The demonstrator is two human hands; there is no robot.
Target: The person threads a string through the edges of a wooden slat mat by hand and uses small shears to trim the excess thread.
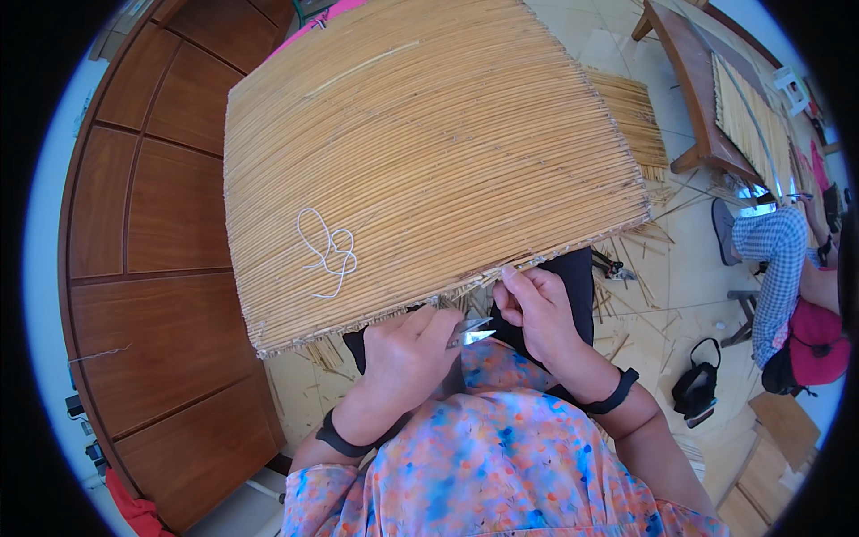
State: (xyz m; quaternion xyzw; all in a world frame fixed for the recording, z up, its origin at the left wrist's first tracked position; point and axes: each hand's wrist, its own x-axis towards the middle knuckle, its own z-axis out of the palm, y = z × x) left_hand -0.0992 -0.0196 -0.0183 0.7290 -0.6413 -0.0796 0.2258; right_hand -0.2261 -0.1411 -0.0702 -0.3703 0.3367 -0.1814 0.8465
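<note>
A large woven mat of thin bamboo strips (429,152) lies across my lap, its near edge facing me. A loose white thread (327,251) curls on its surface. My left hand (407,353) is closed around small metal scissors (470,333), blades pointing right, just below the mat's near edge. My right hand (537,309) pinches the frayed strip ends at that edge, close beside the scissor tips. Both wrists wear black bands.
Brown wooden panelling (161,295) fills the left. Another person in a checked shirt (778,268) sits at the right near a wooden bench (693,89) holding a second mat. Strip offcuts litter the tiled floor (644,295); a black bag (698,389) stands there.
</note>
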